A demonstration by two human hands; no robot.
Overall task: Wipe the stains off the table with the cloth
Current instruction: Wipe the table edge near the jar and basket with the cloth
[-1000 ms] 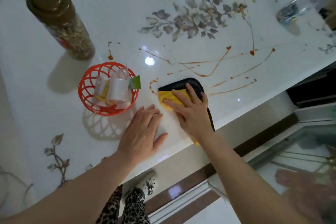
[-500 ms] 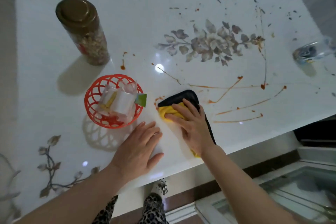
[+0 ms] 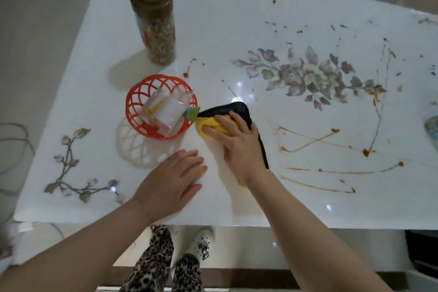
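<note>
A yellow cloth with a black edge (image 3: 214, 123) lies flat on the white table (image 3: 237, 19), right beside the orange basket. My right hand (image 3: 237, 144) presses down on the cloth with fingers spread over it. My left hand (image 3: 170, 182) rests flat on the bare table near the front edge, holding nothing. Thin reddish-brown sauce streaks (image 3: 315, 140) run to the right of the cloth, with more lines near the front right (image 3: 317, 188). Small drops (image 3: 186, 74) sit behind the basket.
An orange lattice basket (image 3: 138, 115) with clear wrapped packets touches the cloth's left end. A tall jar with a brown lid (image 3: 154, 21) stands behind it. A printed flower pattern (image 3: 308, 76) covers the table's right middle. A glass object (image 3: 432, 128) sits at the right edge.
The cloth under my right hand has slid left, up against the basket, and the stain beside the basket is covered. My left hand stays flat. The camera view has shifted.
</note>
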